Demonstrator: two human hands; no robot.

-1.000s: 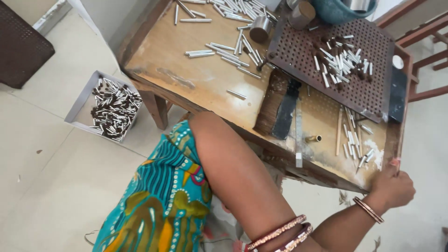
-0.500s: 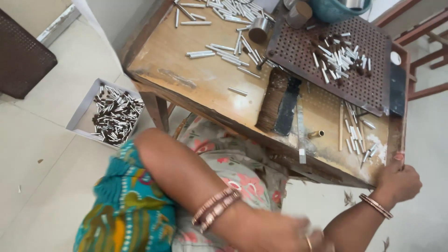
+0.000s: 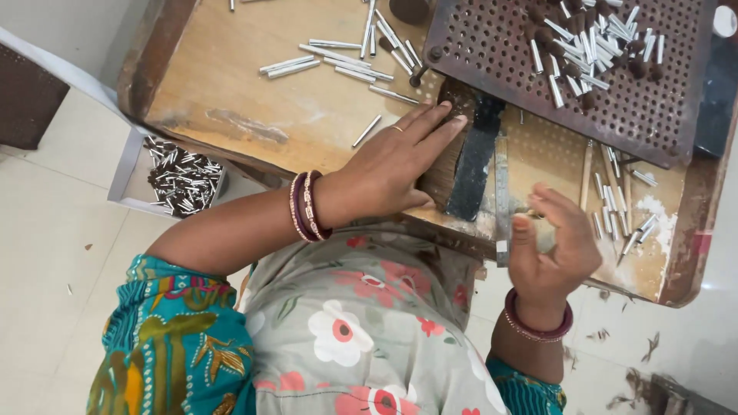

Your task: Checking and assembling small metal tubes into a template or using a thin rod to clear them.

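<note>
My left hand [image 3: 392,165] lies flat on the wooden worktable [image 3: 254,100], fingers stretched out and resting on a dark wooden block [image 3: 446,173] beside a black strip [image 3: 473,165]. My right hand [image 3: 555,247] hovers at the table's near edge, fingers loosely curled and blurred; whether it pinches a small piece is not clear. A metal ruler-like strip [image 3: 501,196] stands just left of that hand. Short silver tubes [image 3: 615,215] lie scattered right of it. A dark perforated plate [image 3: 615,84] at the far side carries more silver tubes and brown stubs.
More silver tubes [image 3: 338,58] are strewn over the table's far left part. On the tiled floor to the left stands a white tray [image 3: 123,173] filled with dark metal pieces [image 3: 181,180]. A dark brown object [image 3: 27,96] sits at the far left edge.
My left hand has risen from below the table and landed flat on the block. My right hand has left the table's right corner and come inward. The view is closer.
</note>
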